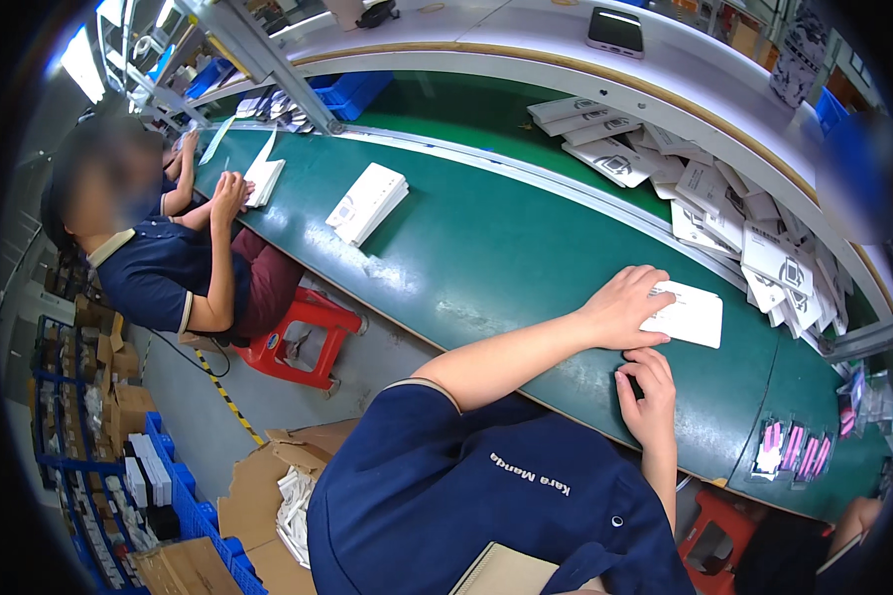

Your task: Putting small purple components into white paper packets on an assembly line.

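Head view looks down on a green belt (486,248) that runs from upper left to lower right. Left hand (625,307) lies palm down on the near end of a white card stack (687,315), fingers slightly spread and curved over its edge, pressing it to the belt. Right hand (647,392) sits just below, at the belt's near edge, fingers curled together; something small and dark may be tucked under them, though the view is too poor to be sure. The stack rests on the belt's right part, near the person's chest.

Beyond it, a heap of loose white cards (754,233) lies along the far rail. A second white stack (367,203) sits alone farther up the belt. At the lower right end are small pink packets (794,451). A phone (615,32) lies on the shelf above.

To the left a co-worker (159,268) in dark blue sits on a red stool (303,337), both hands on another white stack (263,180). Cardboard boxes (268,486) and blue crates (184,496) stand on the floor.
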Tool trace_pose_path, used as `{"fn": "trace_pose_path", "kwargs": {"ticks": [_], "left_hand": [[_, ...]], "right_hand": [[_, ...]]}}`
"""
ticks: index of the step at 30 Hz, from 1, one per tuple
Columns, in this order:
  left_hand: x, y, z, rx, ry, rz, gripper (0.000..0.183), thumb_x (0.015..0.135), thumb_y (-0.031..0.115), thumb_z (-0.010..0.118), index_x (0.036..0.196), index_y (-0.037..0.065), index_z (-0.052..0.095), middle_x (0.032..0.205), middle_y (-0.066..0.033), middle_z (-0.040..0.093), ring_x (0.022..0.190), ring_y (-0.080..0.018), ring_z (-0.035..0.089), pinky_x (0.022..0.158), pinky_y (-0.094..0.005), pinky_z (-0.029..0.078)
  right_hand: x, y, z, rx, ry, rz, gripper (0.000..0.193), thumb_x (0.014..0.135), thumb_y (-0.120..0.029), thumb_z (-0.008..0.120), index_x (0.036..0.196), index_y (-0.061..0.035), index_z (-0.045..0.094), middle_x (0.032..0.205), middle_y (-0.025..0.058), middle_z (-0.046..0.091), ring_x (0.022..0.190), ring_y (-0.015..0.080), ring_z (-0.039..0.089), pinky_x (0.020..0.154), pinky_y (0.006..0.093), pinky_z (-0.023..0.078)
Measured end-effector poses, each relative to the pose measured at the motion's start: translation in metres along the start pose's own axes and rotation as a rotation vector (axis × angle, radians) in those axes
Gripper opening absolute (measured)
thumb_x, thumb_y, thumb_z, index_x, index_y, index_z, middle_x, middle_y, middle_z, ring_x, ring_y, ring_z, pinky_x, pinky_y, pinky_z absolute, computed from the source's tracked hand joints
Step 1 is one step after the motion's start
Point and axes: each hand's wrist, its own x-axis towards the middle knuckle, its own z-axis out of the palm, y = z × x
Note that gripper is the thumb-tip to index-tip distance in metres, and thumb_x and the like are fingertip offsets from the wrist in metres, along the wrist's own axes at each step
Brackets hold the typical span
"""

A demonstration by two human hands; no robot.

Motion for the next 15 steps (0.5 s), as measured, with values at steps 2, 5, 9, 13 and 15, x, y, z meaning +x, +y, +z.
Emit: {"fn": "trace_pose_path", "kwargs": {"ticks": [2, 5, 9, 13, 15], "left_hand": [[0.001, 0.001, -0.002, -0.054, -0.023, 0.028, 0.06, 0.079, 0.043, 0.076, 0.124, 0.007, 0.061, 0.136, -0.0226, 0.05, 0.126, -0.0424, 0.047, 0.109, -0.0511, 0.037], [0.004, -0.003, 0.0, -0.021, -0.031, 0.018, 0.065, 0.074, 0.044, 0.08, 0.124, 0.006, 0.063, 0.135, -0.0228, 0.053, 0.125, -0.0427, 0.049, 0.106, -0.0508, 0.039], [-0.001, -0.007, -0.013, 0.043, -0.077, -0.01, 0.068, 0.07, 0.039, 0.083, 0.126, 0.007, 0.062, 0.133, -0.0212, 0.053, 0.122, -0.0417, 0.05, 0.104, -0.0506, 0.04], [0.005, -0.001, -0.017, 0.039, -0.158, 0.017, 0.071, 0.07, 0.038, 0.084, 0.13, 0.01, 0.059, 0.134, -0.0184, 0.051, 0.122, -0.0403, 0.048, 0.104, -0.0502, 0.039], [0.009, 0.002, -0.014, 0.052, -0.194, -0.03, 0.07, 0.071, 0.038, 0.084, 0.13, 0.011, 0.058, 0.136, -0.0177, 0.049, 0.124, -0.0397, 0.045, 0.106, -0.0498, 0.037]], "right_hand": [[-0.003, -0.001, 0.001, -0.003, 0.024, 0.007, 0.012, 0.078, 0.0, 0.073, 0.087, 0.0001, 0.066, 0.102, 0.0154, 0.067, 0.102, 0.0356, 0.063, 0.089, 0.0424, 0.051], [-0.005, 0.006, 0.002, 0.018, 0.098, -0.025, 0.013, 0.078, -0.002, 0.073, 0.089, -0.0013, 0.066, 0.102, 0.015, 0.068, 0.098, 0.0346, 0.065, 0.088, 0.0417, 0.052], [-0.003, 0.003, 0.005, 0.024, 0.239, -0.038, 0.014, 0.079, -0.004, 0.073, 0.091, -0.0028, 0.067, 0.103, 0.0114, 0.069, 0.1, 0.0324, 0.066, 0.089, 0.0408, 0.052], [-0.019, 0.011, -0.026, -0.157, 0.357, 0.051, 0.015, 0.077, -0.004, 0.073, 0.091, -0.0039, 0.067, 0.103, 0.0102, 0.068, 0.105, 0.031, 0.064, 0.092, 0.0418, 0.05], [-0.031, 0.024, -0.053, -0.433, 0.458, 0.084, 0.017, 0.076, -0.005, 0.074, 0.092, -0.0044, 0.067, 0.104, 0.0106, 0.068, 0.106, 0.0315, 0.064, 0.095, 0.044, 0.049]]}}
